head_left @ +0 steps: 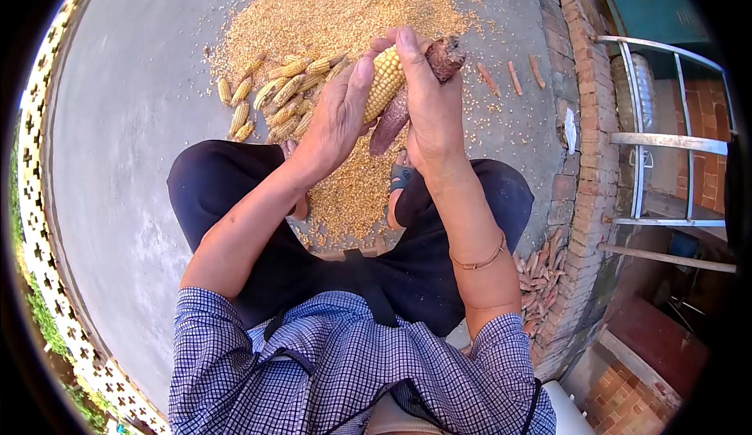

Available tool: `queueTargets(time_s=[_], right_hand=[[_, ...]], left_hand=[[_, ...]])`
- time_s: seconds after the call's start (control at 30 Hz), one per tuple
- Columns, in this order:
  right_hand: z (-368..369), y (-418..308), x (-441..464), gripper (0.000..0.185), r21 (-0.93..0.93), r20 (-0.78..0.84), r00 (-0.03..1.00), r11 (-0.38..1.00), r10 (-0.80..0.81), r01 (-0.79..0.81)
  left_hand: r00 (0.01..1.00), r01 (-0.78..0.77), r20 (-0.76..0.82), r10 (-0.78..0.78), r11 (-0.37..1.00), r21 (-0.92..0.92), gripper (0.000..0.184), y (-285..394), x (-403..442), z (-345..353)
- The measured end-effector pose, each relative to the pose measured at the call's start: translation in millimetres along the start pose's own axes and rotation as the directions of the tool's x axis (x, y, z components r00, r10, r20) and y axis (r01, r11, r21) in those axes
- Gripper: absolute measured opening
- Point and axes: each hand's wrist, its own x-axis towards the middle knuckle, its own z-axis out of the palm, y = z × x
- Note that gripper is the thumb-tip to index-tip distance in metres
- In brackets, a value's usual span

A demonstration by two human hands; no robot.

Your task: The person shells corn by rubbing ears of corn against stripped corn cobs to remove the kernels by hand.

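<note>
My left hand [337, 114] is wrapped round the left side of a yellow corn cob [384, 86], which still bears its kernels. My right hand [431, 110] grips a bare reddish-brown cob [390, 122] that lies against the yellow one, its rough dark end [446, 55] sticking out past the fingers. Both cobs are held tilted above the floor, between my knees. Beneath and beyond them spreads a wide heap of loose kernels [313, 24]. Whole yellow ears [286, 90] lie in a pile left of my left hand.
Several bare cobs [515, 78] lie on the grey floor [125, 122] at the right. More bare cobs [540, 278] are heaped beside a low brick edge [591, 122]. A metal railing [666, 141] stands beyond it. A patterned wall [47, 223] curves along the left.
</note>
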Motion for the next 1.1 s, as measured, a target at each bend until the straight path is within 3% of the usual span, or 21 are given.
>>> queueTargets(time_s=[0.03,0.07,0.1,0.13,0.2,0.3,0.37,0.4,0.5,0.53,0.63,0.7,0.83,0.9,0.97,1.0,1.07,1.1], right_hand=[[4.8,2.3,-1.9,0.029,-0.079,-0.052,0.998,0.997,-0.028,0.024],[8.5,9.9,-0.6,0.03,0.008,-0.15,0.98,0.991,-0.131,0.134],[7.2,8.2,0.5,0.029,-0.002,-0.181,0.978,0.995,-0.103,0.105],[6.1,5.2,1.5,0.028,-0.012,-0.21,0.975,0.997,-0.078,0.077],[-1.1,5.6,12.8,0.026,-0.006,-0.268,0.963,0.999,-0.04,0.04],[-6.4,6.2,15.3,0.027,-0.038,-0.256,0.966,0.999,-0.021,0.011],[-13.3,3.2,14.0,0.025,0.087,-0.146,0.989,0.996,0.026,-0.013],[-13.8,-3.6,10.4,0.024,0.163,-0.086,0.994,0.985,0.07,-0.055],[-12.7,-0.2,11.1,0.031,0.252,0.032,0.998,0.966,0.049,-0.056],[-11.4,1.5,10.6,0.031,0.228,0.062,0.998,0.973,0.019,-0.033],[-3.8,10.7,8.3,0.03,0.034,0.082,0.981,0.985,-0.174,0.171],[3.7,15.7,1.6,0.03,-0.14,0.071,0.951,0.941,-0.302,0.309],[4.7,23.8,5.5,0.025,-0.305,-0.125,0.923,0.899,-0.365,0.314],[0.9,24.9,7.0,0.027,-0.336,-0.137,0.901,0.875,-0.412,0.349],[2.0,17.4,6.2,0.027,-0.322,-0.126,0.892,0.868,-0.434,0.377],[1.6,13.8,6.2,0.028,-0.284,-0.171,0.913,0.906,-0.371,0.315],[-1.9,6.0,10.6,0.03,-0.2,-0.248,0.937,0.959,-0.245,0.198],[-4.0,4.6,11.5,0.028,-0.144,-0.2,0.959,0.974,-0.201,0.174]], left_hand=[[0.995,-0.098,-0.019,0.101,0.987,0.129,0.064,-5.4,1.1,1.9],[0.978,-0.193,-0.023,0.205,0.947,0.256,0.063,-15.0,3.5,4.1],[0.951,-0.282,-0.011,0.308,0.883,0.376,0.063,-15.0,4.8,7.2],[0.981,-0.184,0.003,0.196,0.915,0.359,0.06,-6.7,0.0,7.8],[0.982,-0.189,0.057,0.181,0.938,0.291,0.061,-9.3,-0.6,7.9],[0.993,-0.024,0.114,0.017,0.998,0.065,0.059,-2.0,-1.2,5.7],[0.973,0.177,0.18,-0.144,0.967,-0.184,0.058,7.7,-2.4,3.3],[0.952,0.188,0.287,-0.107,0.944,-0.272,0.061,7.6,-0.2,-3.8],[0.964,0.241,0.209,-0.164,0.87,-0.429,0.062,8.4,1.2,-3.0],[0.951,0.271,0.257,-0.171,0.86,-0.432,0.061,-0.1,5.0,-10.1],[0.966,0.257,0.067,-0.249,0.911,-0.323,0.061,1.1,3.2,-5.2],[0.989,0.146,0.022,-0.144,0.978,-0.15,0.064,3.6,1.9,-2.1],[0.998,0.037,0.056,-0.04,0.998,0.043,0.067,-4.8,1.4,-0.8],[0.998,-0.023,0.061,0.018,0.996,0.083,0.065,-8.9,2.6,1.6],[0.997,-0.045,0.056,0.044,0.999,0.028,0.063,-3.3,0.0,5.6],[0.998,-0.029,0.063,0.029,1.0,-0.008,0.062,1.0,-1.8,6.9],[0.988,0.094,0.137,-0.076,0.988,-0.125,0.061,10.5,-6.6,6.9],[0.976,0.15,0.182,-0.117,0.972,-0.183,0.061,15.2,-6.9,5.8]])
